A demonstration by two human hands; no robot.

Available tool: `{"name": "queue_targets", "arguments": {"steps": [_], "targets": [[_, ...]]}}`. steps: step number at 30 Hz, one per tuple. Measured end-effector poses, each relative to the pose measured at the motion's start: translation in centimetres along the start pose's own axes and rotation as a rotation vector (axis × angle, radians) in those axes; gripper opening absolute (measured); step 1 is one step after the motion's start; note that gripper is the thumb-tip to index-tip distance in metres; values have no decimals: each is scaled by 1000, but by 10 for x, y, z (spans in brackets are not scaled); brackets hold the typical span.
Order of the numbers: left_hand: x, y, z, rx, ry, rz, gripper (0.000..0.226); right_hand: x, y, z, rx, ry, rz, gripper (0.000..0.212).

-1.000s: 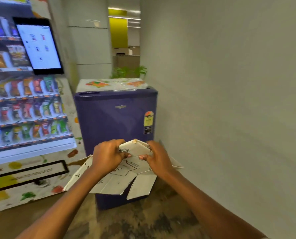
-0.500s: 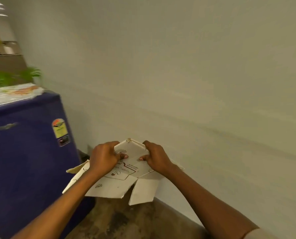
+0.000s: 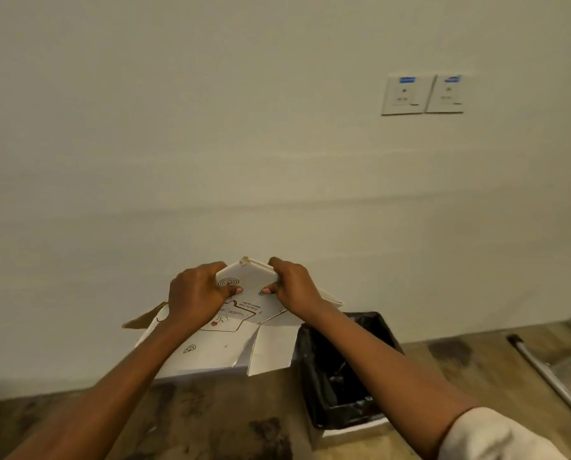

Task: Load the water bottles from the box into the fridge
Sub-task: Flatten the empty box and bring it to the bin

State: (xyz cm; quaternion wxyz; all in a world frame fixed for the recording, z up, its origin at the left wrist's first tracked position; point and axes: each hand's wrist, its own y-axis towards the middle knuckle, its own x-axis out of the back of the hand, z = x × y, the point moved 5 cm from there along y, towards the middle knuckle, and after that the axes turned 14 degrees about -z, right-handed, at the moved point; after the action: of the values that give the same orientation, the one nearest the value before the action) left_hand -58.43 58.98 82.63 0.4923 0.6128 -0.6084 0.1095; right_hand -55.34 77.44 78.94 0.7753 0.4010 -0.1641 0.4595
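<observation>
A plain, smooth, pale wall [image 3: 211, 127] is seen across most of the view, met below by a mottled brown floor [image 3: 211, 426]. The box [image 3: 217, 350], white printed cardboard with brown inner faces, is held in the air before the wall, above the floor; it is opened out nearly flat, its flaps splayed, and its right flap overlaps the edge of a square bin [image 3: 310, 360] lined with crinkled black plastic. Two white square sockets [image 3: 422, 93] are set side by side on the wall. A thin metal bar [image 3: 550, 376] is seen on the floor at right. The box's folded top edge is gripped by the left hand [image 3: 197, 298] and the right hand [image 3: 294, 287], thumbs pressed on the printed face.
</observation>
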Motion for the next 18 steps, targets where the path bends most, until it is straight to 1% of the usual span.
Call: {"name": "queue_targets", "arguments": {"steps": [5, 9, 11, 12, 14, 15, 16, 18], "targets": [[-74, 17, -68, -133, 23, 88, 31, 48, -5, -83, -123, -50, -69, 26], [-138, 32, -106, -179, 28, 137, 30, 73, 2, -148, -181, -68, -36, 27], [-172, 39, -121, -183, 24, 161, 28, 83, 8, -179, -161, -125, -15, 33], [-189, 42, -128, -180, 22, 175, 28, 89, 11, -192, -150, -142, -12, 41], [-226, 46, -144, -191, 49, 212, 29, 105, 17, -212, -102, -137, -22, 67], [-244, 47, -153, -204, 68, 237, 30, 111, 22, -222, -38, -143, -30, 76], [-261, 48, -162, -217, 83, 261, 31, 116, 26, -230, 39, -174, -26, 76], [-293, 49, -176, -228, 99, 306, 31, 122, 32, -248, 122, -275, 41, 65]]}}
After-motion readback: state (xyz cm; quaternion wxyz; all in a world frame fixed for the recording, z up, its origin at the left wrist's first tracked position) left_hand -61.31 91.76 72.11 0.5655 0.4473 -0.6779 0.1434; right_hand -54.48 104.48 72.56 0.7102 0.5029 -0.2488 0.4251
